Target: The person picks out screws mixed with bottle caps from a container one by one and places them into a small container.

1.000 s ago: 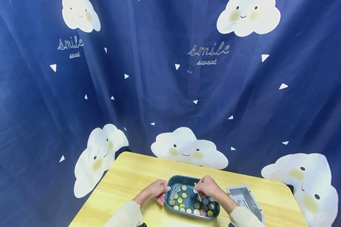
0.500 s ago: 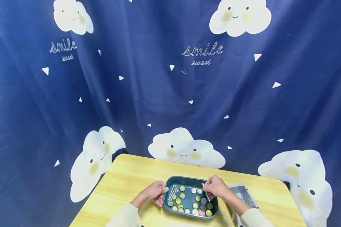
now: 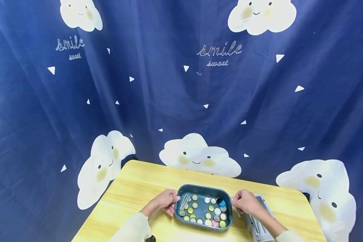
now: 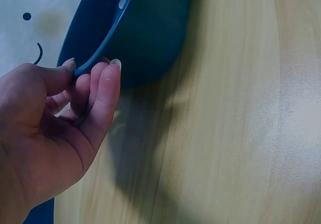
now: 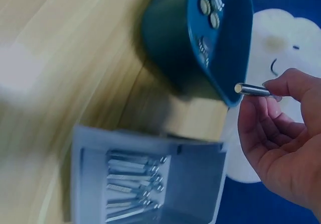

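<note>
My left hand [image 3: 166,202] pinches the left rim of a dark blue-green tray [image 3: 202,209], thumb above and fingers beneath in the left wrist view. Inside the tray are many bottle caps [image 3: 215,223], in white, yellow, green, pink and blue. A few metal bolts [image 3: 184,202] lie together at its left end. Just beyond the tray's right end, my right hand [image 5: 286,133] pinches a shiny metal bolt [image 5: 251,90] between thumb and fingers, its flat end showing. Below that hand in the right wrist view stands a grey bin [image 5: 195,184] holding several similar bolts [image 5: 128,178].
Tray and bin stand on a light wooden table [image 3: 145,179], the bin close to the tray's right side. Behind the table hangs a dark blue curtain [image 3: 169,90] with white clouds and triangles.
My right hand has moved right with the bolt, from above the caps to outside the tray's right end, uncovering caps including a blue one. My left hand keeps its hold on the rim.
</note>
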`<action>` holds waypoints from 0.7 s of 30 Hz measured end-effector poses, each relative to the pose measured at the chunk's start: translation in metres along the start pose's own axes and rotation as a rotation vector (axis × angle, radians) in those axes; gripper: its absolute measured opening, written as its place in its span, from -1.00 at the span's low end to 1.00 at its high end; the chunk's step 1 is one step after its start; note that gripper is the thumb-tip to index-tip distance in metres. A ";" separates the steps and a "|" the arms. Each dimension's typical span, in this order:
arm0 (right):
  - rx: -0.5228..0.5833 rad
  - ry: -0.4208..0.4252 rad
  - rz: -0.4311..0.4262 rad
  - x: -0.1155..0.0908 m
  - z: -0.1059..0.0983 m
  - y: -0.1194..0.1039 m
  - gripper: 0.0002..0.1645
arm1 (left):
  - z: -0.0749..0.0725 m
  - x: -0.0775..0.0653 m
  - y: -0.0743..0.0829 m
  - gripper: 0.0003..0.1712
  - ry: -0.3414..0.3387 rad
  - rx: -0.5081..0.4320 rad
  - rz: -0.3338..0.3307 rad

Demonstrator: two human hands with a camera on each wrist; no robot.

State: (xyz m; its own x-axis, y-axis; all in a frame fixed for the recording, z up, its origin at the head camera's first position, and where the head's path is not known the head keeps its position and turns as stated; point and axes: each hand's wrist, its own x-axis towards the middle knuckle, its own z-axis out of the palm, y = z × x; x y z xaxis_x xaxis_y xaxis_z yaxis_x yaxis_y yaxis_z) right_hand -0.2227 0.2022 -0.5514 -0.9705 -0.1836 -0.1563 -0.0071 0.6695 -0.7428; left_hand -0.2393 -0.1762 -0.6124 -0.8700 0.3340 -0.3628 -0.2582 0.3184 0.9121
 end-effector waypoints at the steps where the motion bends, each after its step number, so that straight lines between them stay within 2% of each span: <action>1: -0.012 0.004 0.000 -0.001 -0.002 0.003 -0.82 | 0.000 0.000 0.000 -0.75 -0.003 0.002 0.000; 8: -0.080 0.061 0.001 -0.006 -0.011 0.023 -0.77 | 0.002 0.002 0.001 -0.76 -0.014 -0.006 -0.001; 14: -0.079 0.125 0.033 -0.010 -0.015 0.035 -0.84 | 0.003 0.002 -0.001 -0.75 -0.013 -0.008 0.002; 21: -0.131 0.155 0.043 -0.014 -0.019 0.050 -0.84 | 0.002 0.003 -0.003 -0.73 0.000 -0.008 0.008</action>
State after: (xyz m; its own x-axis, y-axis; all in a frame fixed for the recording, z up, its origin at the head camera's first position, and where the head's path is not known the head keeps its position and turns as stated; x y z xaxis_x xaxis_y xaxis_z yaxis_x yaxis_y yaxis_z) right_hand -0.2144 0.2517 -0.5738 -0.9960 -0.0461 -0.0763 0.0140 0.7643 -0.6447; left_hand -0.2407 -0.1747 -0.6165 -0.8719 0.3365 -0.3559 -0.2551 0.3084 0.9164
